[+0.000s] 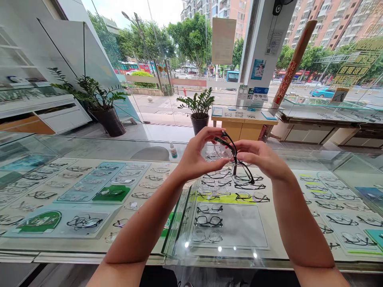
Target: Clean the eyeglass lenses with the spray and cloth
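Observation:
A pair of black-framed glasses (245, 172) is held up above the glass counter, tilted, with one lens toward the upper left and the other lower right. My left hand (201, 153) grips the upper lens rim between thumb and fingers. From the right, my right hand (261, 156) pinches the frame near its middle, its thumb and fingers close to the black temple. Below both hands, rows of glasses (208, 221) lie inside the display case, several of them on a grey tray (245, 227).
The glass counter (149, 255) spans the view, with many glasses inside. A small bottle (173, 150) stands on it, left of my hands. Beyond are potted plants (199, 105), a wooden cabinet (243, 126) and large windows onto a street.

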Available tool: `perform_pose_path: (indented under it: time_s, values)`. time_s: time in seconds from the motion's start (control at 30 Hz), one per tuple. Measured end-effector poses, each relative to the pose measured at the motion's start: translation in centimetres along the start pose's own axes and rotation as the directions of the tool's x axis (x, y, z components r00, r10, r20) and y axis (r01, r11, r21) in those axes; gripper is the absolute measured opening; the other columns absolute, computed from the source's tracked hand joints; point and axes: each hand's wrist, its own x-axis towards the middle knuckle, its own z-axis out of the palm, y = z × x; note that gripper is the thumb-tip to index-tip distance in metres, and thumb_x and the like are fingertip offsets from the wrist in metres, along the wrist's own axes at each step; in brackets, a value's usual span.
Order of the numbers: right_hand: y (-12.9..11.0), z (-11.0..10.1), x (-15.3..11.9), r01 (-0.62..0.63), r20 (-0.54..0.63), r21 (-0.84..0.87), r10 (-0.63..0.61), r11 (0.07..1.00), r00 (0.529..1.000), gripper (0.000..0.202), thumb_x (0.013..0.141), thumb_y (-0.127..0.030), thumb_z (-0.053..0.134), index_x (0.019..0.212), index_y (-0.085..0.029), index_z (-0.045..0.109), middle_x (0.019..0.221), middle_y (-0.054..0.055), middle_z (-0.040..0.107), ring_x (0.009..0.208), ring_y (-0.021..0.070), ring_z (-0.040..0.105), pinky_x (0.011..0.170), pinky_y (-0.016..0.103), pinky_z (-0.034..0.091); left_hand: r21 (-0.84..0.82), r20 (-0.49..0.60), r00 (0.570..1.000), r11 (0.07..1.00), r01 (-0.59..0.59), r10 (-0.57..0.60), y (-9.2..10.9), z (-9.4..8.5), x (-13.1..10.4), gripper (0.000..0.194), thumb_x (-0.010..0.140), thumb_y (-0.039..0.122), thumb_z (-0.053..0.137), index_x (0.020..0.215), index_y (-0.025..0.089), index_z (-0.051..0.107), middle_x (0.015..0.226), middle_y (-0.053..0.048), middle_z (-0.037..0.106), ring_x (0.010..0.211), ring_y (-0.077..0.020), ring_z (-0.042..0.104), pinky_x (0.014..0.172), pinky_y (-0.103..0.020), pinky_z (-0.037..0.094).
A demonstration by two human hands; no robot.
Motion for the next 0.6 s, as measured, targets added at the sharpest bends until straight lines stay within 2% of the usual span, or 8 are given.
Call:
perform_pose_path:
  time_s: [0.17, 0.47, 0.6]
  values:
    - [0.09, -0.1, -0.03, 0.011, 0.02, -0.013, -0.011, 1.0, 1.0, 0.036, 0.09, -0.046, 0.085, 0.122, -0.029, 0.084, 0.118, 0.007, 0.083, 0.101, 0.0247, 0.076, 0.093, 0.045, 0.061, -0.001, 0.012, 1.0, 1.0, 0.005, -0.005, 0.1, -0.04, 0.02, 0.068, 0.078, 0.032, 0.091, 0.14, 0.031, 0.061, 0.135, -0.01, 0.074, 0.119, -0.0269, 0.075, 0.105, -0.047, 0.066]
    - [0.46, 0.45, 0.25, -0.025, -0.031, 0.087, 0.028, 0.996, 0.999, 0.029, 0.088, -0.043, 0.088, 0.115, -0.03, 0.088, 0.108, 0.005, 0.085, 0.096, 0.0225, 0.078, 0.097, 0.046, 0.063, 0.025, 0.046, 0.999, 0.999, 0.029, -0.03, -0.33, 0.09, 0.08, 0.069, 0.084, 0.029, 0.085, 0.147, 0.033, 0.058, 0.143, -0.01, 0.071, 0.12, -0.0254, 0.075, 0.101, -0.043, 0.066]
    - [0.49, 0.55, 0.36, -0.002, -0.049, 0.071, 0.006, 0.997, 0.999, 0.027, 0.09, -0.043, 0.086, 0.112, -0.029, 0.088, 0.104, 0.005, 0.085, 0.093, 0.0224, 0.078, 0.095, 0.045, 0.063, 0.013, 0.053, 0.997, 0.999, 0.046, -0.047, -0.3, 0.21, 0.13, 0.068, 0.088, 0.029, 0.083, 0.15, 0.032, 0.057, 0.137, -0.009, 0.074, 0.116, -0.0238, 0.075, 0.103, -0.044, 0.064]
